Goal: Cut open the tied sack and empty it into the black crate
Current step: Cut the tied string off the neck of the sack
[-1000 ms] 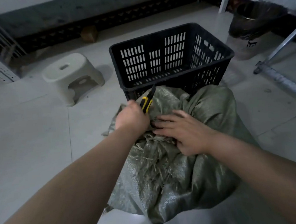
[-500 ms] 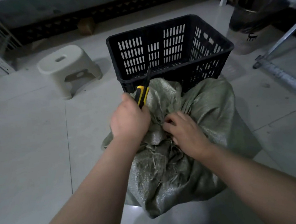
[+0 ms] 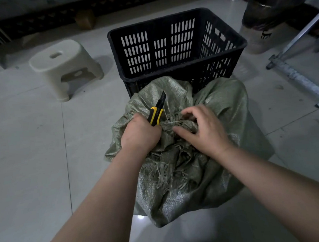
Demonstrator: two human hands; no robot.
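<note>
Firmly, the left hand (image 3: 140, 135) clenches the knife (image 3: 156, 114), blade up; the right hand (image 3: 207, 132) grasps the tied neck of the sack (image 3: 221, 102).

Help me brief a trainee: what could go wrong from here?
The knife has its blade out in the left hand, close to the right hand at the tied neck of the sack; a slip could cut fingers.
A deep cut may damage whatever the sack holds, which is hidden.
The sack stands outside the crate; once opened it could spill onto the floor.
</note>
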